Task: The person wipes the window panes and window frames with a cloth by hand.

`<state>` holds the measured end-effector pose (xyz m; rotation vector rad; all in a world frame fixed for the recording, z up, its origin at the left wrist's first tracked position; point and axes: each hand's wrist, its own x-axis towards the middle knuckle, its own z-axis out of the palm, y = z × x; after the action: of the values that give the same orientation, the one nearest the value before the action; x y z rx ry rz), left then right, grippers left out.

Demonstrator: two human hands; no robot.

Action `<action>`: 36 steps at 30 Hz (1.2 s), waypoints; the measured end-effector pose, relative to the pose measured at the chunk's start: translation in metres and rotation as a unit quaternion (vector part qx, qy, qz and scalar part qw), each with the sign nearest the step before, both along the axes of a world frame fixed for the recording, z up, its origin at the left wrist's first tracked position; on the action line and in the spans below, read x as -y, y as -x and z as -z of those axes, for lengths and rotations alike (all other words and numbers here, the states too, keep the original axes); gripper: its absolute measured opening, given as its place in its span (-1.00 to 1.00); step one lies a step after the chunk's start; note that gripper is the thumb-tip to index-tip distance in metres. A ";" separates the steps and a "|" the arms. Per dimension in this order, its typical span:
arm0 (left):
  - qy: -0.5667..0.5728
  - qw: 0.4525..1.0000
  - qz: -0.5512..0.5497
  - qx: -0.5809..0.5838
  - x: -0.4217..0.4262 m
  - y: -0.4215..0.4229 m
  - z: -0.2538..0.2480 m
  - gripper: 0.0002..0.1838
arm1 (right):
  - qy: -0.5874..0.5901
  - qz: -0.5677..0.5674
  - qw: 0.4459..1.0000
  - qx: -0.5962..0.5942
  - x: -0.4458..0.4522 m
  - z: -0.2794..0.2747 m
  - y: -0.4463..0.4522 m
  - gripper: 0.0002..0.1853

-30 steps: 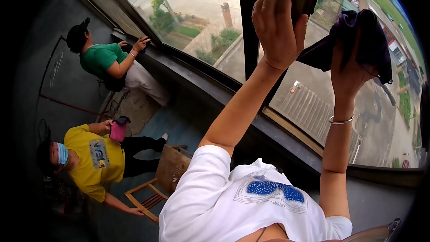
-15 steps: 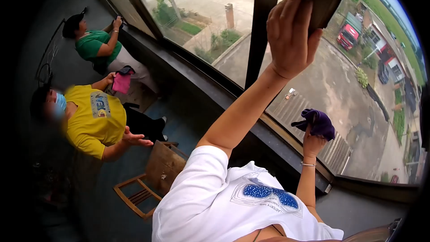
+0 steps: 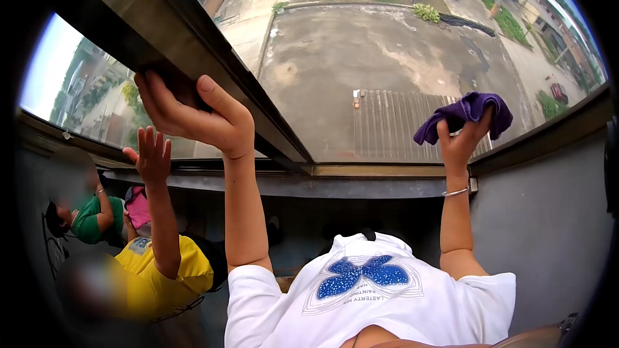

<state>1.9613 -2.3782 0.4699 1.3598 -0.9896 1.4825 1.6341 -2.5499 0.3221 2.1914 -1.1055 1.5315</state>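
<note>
My left hand [image 3: 196, 116] is up against the dark window frame [image 3: 167, 19], with the frame's edge between its fingers and thumb. In my right hand [image 3: 459, 151] is a bunched purple cloth [image 3: 474, 116]. That cloth is up in front of the window pane [image 3: 361, 84]; whether it touches the glass I cannot tell. A bracelet sits on my right wrist.
At the left, a person in a yellow shirt [image 3: 193, 264] has a raised open hand [image 3: 155, 154]. Beyond is another person in green [image 3: 93, 222], near a pink cloth [image 3: 137, 207]. The window sill [image 3: 361, 188] runs in front of me; a grey wall [image 3: 541, 219] is at the right.
My view has turned toward the right. The person in yellow has raised a hand higher, near my left arm. My left hand stays at the frame and my right keeps the purple cloth.
</note>
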 end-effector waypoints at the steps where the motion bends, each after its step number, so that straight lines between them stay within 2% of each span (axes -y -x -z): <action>1: -0.001 1.000 0.002 0.002 -0.004 0.006 -0.005 -0.47 | 0.000 -0.053 0.998 0.015 -0.004 -0.008 -0.010 -0.19; 4: 0.001 0.999 0.037 -0.037 -0.034 0.017 -0.012 -0.44 | 0.002 -0.129 0.991 0.032 -0.055 -0.032 -0.057 -0.20; 6: -0.006 0.999 0.018 -0.026 -0.057 0.006 -0.016 -0.44 | 0.017 -0.186 0.982 0.019 -0.095 -0.059 -0.103 -0.34; 7: -0.012 1.000 -0.006 -0.018 -0.065 0.004 -0.017 -0.44 | -0.003 -0.182 0.983 -0.014 -0.112 -0.065 -0.125 -0.41; 9: -0.011 1.000 0.006 -0.020 -0.080 -0.003 -0.017 -0.44 | 0.064 -0.160 0.984 -0.047 -0.149 -0.078 -0.174 -0.44; 11: -0.009 0.999 -0.011 -0.031 -0.092 -0.010 -0.016 -0.44 | 0.022 -0.258 0.966 -0.010 -0.172 -0.093 -0.212 -0.45; 13: 0.003 1.000 -0.001 -0.024 -0.100 -0.015 -0.018 -0.46 | 0.000 -0.272 0.962 -0.022 -0.185 -0.103 -0.229 -0.44; 16: 0.001 0.998 -0.053 -0.016 -0.108 -0.013 -0.021 -0.50 | 0.054 -0.224 0.972 -0.044 -0.181 -0.116 -0.209 -0.43; 18: -0.002 0.999 -0.043 0.001 -0.109 -0.017 -0.017 -0.52 | 0.104 -0.102 0.987 -0.064 -0.168 -0.110 -0.177 -0.45; 20: -0.031 0.998 -0.039 0.028 -0.114 -0.017 -0.011 -0.54 | -0.031 -0.116 0.992 -0.037 -0.150 -0.106 -0.129 -0.39; 21: -0.029 0.998 -0.045 0.024 -0.115 -0.015 -0.005 -0.54 | -0.017 -0.157 0.987 0.038 -0.140 -0.112 -0.104 -0.29; 22: -0.065 0.996 -0.059 0.010 -0.116 -0.016 0.005 -0.53 | -0.002 -0.085 0.996 0.020 -0.128 -0.107 -0.079 -0.21; 23: -0.101 0.992 -0.073 -0.004 -0.117 -0.017 0.014 -0.53 | 0.000 -0.064 0.996 0.067 -0.122 -0.104 -0.060 -0.20; 26: -0.111 0.987 -0.120 -0.010 -0.118 -0.014 0.018 -0.50 | 0.009 -0.023 0.997 0.067 -0.103 -0.112 -0.013 -0.30; 29: -0.115 0.983 -0.146 -0.012 -0.115 -0.009 0.016 -0.50 | 0.020 -0.053 0.992 0.116 -0.102 -0.124 -0.025 -0.37; 31: -0.110 0.984 -0.141 -0.009 -0.113 -0.009 0.016 -0.50 | 0.077 -0.023 0.994 0.072 -0.104 -0.135 -0.049 -0.37; 32: -0.111 0.984 -0.136 -0.004 -0.112 -0.009 0.016 -0.50 | 0.065 -0.042 0.994 0.080 -0.108 -0.143 -0.065 -0.41; 33: -0.110 0.985 -0.134 -0.012 -0.115 -0.010 0.016 -0.51 | 0.101 -0.110 0.983 0.107 -0.115 -0.154 -0.082 -0.46; 34: -0.110 0.985 -0.134 -0.020 -0.117 -0.011 0.017 -0.52 | 0.103 -0.092 0.987 0.077 -0.124 -0.161 -0.097 -0.49; 36: -0.110 0.985 -0.133 -0.008 -0.116 -0.015 0.016 -0.52 | 0.128 -0.127 0.982 0.050 -0.138 -0.183 -0.120 -0.48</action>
<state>1.9761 -2.2618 0.4534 1.7152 -1.0147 1.5881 1.7546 -2.4123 0.5050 2.1593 -0.6259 1.7931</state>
